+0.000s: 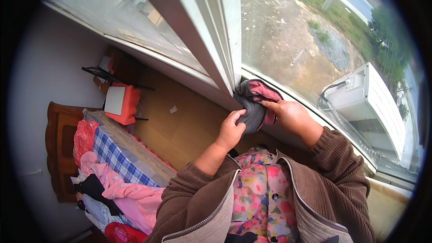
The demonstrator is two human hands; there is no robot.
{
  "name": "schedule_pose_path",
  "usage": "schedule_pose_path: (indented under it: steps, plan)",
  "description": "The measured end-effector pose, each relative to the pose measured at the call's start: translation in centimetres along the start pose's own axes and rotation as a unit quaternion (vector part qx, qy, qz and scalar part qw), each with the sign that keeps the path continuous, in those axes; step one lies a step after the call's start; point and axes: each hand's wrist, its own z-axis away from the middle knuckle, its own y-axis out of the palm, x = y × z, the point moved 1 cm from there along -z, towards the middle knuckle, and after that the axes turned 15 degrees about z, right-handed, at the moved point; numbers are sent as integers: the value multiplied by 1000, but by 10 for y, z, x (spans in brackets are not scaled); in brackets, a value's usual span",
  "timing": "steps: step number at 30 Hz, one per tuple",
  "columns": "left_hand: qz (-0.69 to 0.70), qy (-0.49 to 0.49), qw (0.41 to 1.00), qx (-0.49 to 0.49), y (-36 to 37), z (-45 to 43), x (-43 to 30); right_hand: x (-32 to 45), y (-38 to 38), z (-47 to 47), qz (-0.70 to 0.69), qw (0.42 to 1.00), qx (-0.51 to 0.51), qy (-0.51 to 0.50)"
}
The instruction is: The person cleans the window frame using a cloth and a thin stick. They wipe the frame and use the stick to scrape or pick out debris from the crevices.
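Note:
A folded grey cloth with a pink side and dark edging (pixel 251 116) is between my two hands, at the foot of the window. My left hand (pixel 232 130) pinches its near left edge with thumb and fingers. On the other side, my right hand (pixel 293 116) grips the cloth where the pink layer folds over, with the index finger stretched along it. The cloth lies against the corner where the window frame's white upright (pixel 231 33) meets the sill (pixel 303 111). The palm sides of both hands are hidden.
An open window sash (pixel 189 23) swings in at upper left. Beyond the glass on the right stands a white air-conditioner unit (pixel 366 104). A bed with a wooden headboard (pixel 59 152) bears clothes and a blue checked sheet (pixel 118 158). A chair with a red cover (pixel 130 104) stands near it.

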Motion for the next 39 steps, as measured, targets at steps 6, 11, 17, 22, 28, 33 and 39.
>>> schedule_pose_path:
  steps: [6, 11, 17, 22, 28, 33, 39]
  plan:
    - [208, -26, 975, -71, 13, 8, -22, 0, 32, -4, -66, 995, -72, 34]
    - [171, -10, 984, -48, 6, 19, -57, 9, 15, 19, -206, 966, -147, 45]
    - [159, 113, 978, -68, 31, 18, -124, 25, -22, 14, -286, 929, -233, 18]
    - [144, 193, 969, -54, 43, 14, -152, 39, -30, -6, -302, 892, -334, -37]
    - [0, 148, 986, -80, 17, 4, -111, 25, 4, -9, -137, 945, -297, -13]
    - [64, 75, 988, -122, 2, 3, -65, 17, 32, -4, -112, 961, -253, 24]
    - [-65, 87, 985, -135, -9, 2, -57, 12, 53, -4, -108, 964, -243, 26]
